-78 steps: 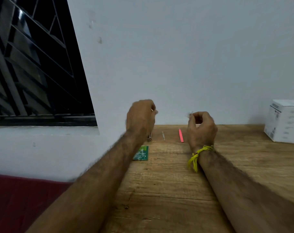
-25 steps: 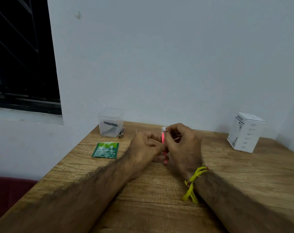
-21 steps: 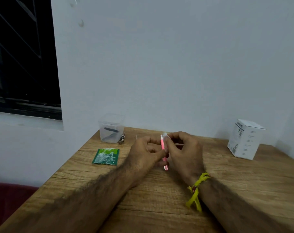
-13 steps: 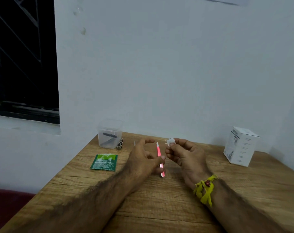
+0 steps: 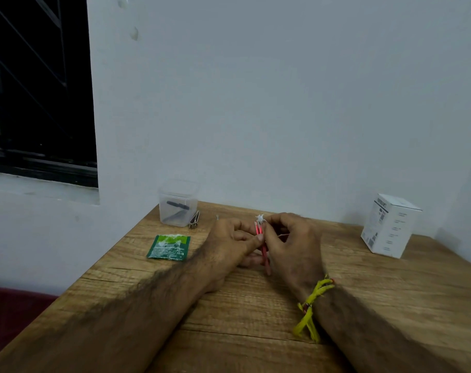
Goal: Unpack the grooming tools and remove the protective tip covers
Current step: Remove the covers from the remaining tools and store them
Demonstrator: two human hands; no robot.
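Pink tweezers (image 5: 262,244) are pinched upright by the left hand (image 5: 230,247), while the white tip cover (image 5: 259,218) is pinched by the right hand (image 5: 291,244). A straight pull along the tips should be favoured, with the body held steady.

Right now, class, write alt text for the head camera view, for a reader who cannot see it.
Over a wooden table, a person's left hand holds pink tweezers upright while the right hand pinches a small white tip cover at their top. A green sachet, clear container and white box sit behind.
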